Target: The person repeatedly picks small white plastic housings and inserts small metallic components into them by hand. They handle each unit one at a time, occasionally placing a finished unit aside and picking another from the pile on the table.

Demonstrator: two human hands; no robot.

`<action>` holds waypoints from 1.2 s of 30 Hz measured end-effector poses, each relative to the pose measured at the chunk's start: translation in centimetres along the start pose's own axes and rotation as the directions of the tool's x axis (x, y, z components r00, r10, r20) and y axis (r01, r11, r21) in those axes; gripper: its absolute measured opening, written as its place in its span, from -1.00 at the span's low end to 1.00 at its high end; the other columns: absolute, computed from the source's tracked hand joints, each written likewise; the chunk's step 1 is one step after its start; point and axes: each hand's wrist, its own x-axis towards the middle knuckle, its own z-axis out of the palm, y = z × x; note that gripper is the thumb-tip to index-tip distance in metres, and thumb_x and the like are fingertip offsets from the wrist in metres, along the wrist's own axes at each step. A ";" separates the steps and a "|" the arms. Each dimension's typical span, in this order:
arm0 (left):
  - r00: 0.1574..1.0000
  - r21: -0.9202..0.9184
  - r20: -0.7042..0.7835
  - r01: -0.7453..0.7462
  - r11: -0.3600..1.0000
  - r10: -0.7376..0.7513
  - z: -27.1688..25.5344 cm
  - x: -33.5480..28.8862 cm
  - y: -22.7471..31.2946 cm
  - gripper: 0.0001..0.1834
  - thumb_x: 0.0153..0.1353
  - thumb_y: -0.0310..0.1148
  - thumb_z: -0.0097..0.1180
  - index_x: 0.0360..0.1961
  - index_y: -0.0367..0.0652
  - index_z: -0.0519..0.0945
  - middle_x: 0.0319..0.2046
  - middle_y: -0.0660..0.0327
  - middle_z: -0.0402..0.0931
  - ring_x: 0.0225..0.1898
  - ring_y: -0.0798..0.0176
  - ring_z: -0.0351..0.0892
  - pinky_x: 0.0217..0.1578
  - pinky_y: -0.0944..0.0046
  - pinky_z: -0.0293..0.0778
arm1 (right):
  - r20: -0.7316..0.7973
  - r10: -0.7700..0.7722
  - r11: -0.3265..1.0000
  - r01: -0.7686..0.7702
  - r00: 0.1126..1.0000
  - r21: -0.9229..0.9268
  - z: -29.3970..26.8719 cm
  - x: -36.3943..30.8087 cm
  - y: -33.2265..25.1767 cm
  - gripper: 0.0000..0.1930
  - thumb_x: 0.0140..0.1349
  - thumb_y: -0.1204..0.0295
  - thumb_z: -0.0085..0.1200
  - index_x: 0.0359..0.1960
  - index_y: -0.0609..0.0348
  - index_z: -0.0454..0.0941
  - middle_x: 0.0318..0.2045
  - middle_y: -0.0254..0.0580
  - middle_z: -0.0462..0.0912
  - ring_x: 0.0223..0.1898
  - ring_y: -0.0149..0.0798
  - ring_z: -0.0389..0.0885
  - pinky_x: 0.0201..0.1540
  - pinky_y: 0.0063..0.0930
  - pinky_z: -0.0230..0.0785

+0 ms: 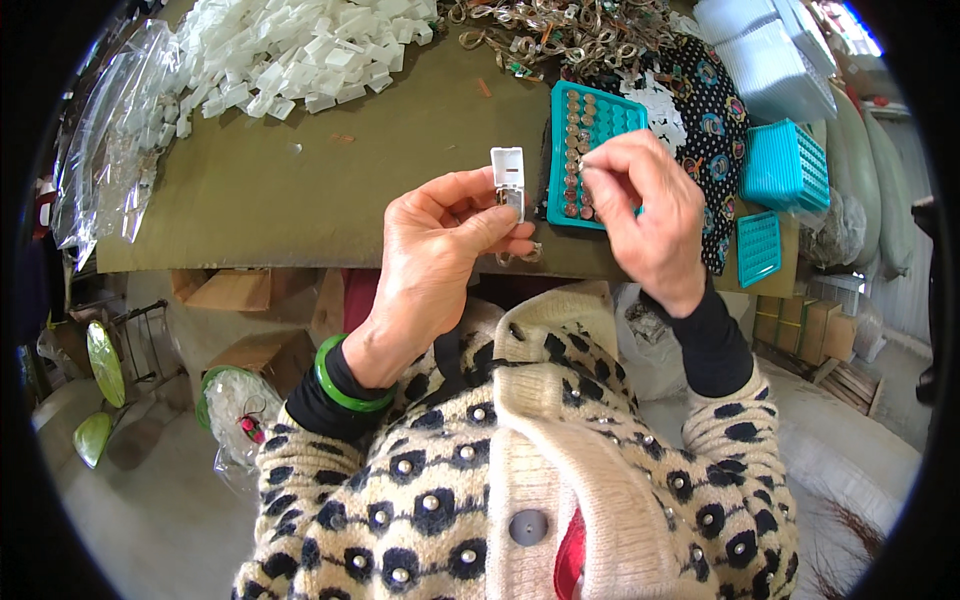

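My left hand (436, 240) grips a small white plastic case (508, 168) between thumb and fingers, its lid hinged up. A thin coiled lead (522, 256) hangs below those fingers. To the right, my right hand (652, 205) is above a teal tray (626, 118), thumb and forefinger pinched together. Something tiny and shiny shows at its fingertips, too small to name. Round coin-like metal pieces (572, 130) fill the tray's left columns; other pockets hold none. My right hand hides part of the tray's lower right.
A heap of white plastic cases (300, 55) covers the table's far left beside clear plastic bags (125, 130). Tangled leads (570, 35) lie at the back. Stacked teal trays (785, 165) and a single tray (759, 249) stand right, on and beside a patterned black cloth (712, 140).
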 end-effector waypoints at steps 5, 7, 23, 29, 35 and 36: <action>0.998 0.127 0.043 -0.047 0.991 0.042 0.4 -0.1 -0.3 -0.68 0.17 -0.69 0.19 -0.02 -0.43 0.59 -0.22 0.07 0.64 -0.34 0.30 0.69 -0.28 0.31 0.69 | -0.021 -0.125 0.992 0.125 0.992 0.018 2.0 -0.8 -2.5 -0.81 0.04 0.66 0.22 -0.32 0.26 0.50 -0.36 -0.14 0.48 -0.39 -0.15 0.54 -0.38 -0.35 0.46; 0.998 0.172 0.047 -0.049 0.984 0.041 0.6 -0.4 -0.4 -0.69 0.16 -0.69 0.20 -0.04 -0.44 0.60 -0.24 0.08 0.64 -0.35 0.32 0.68 -0.30 0.33 0.69 | 0.001 -0.178 0.981 0.177 0.984 -0.080 2.6 -0.9 -2.4 -0.78 -0.05 0.66 0.21 -0.33 0.27 0.50 -0.37 -0.15 0.45 -0.39 -0.15 0.52 -0.40 -0.33 0.43; 0.999 0.042 0.032 0.004 0.999 -0.005 0.8 -0.7 -0.9 -0.69 0.16 -0.68 0.23 -0.04 -0.43 0.57 -0.32 0.08 0.63 -0.36 0.18 0.73 -0.39 0.30 0.70 | -0.044 -0.036 0.993 0.040 0.998 0.114 2.6 -1.7 -2.7 -0.75 0.04 0.76 0.19 -0.24 0.31 0.50 -0.33 -0.09 0.51 -0.33 -0.06 0.58 -0.31 -0.32 0.49; 0.998 0.096 0.025 0.055 0.994 -0.058 0.8 -0.5 -0.5 -0.79 0.20 -0.62 0.22 -0.13 -0.37 0.57 -0.41 0.15 0.61 -0.48 0.30 0.66 -0.49 0.37 0.62 | 0.071 0.049 0.970 -0.065 0.996 0.235 1.3 -2.1 -2.2 -0.85 0.11 0.69 0.17 -0.29 0.29 0.52 -0.33 -0.09 0.54 -0.31 -0.08 0.60 -0.31 -0.33 0.50; 0.992 -0.049 0.003 0.125 0.991 -0.125 0.6 0.0 -0.2 -0.87 0.11 -0.57 0.20 -0.33 -0.27 0.49 -0.55 0.23 0.51 -0.68 0.44 0.37 -0.68 0.44 0.26 | -0.020 -0.001 0.962 -0.005 1.000 -0.273 -0.4 -2.1 2.0 -0.74 0.04 0.74 0.10 -0.19 0.30 0.57 -0.34 -0.15 0.48 -0.34 -0.13 0.55 -0.29 -0.33 0.47; 0.991 -0.073 0.018 0.136 0.988 -0.135 0.6 0.0 -0.3 -0.87 0.08 -0.56 0.16 -0.38 -0.22 0.45 -0.57 0.25 0.47 -0.70 0.43 0.31 -0.68 0.43 0.17 | 0.014 -0.014 0.957 0.018 1.000 -0.290 -0.2 -2.3 2.5 -0.67 -0.01 0.74 0.09 -0.15 0.30 0.57 -0.35 -0.17 0.46 -0.32 -0.14 0.53 -0.27 -0.34 0.46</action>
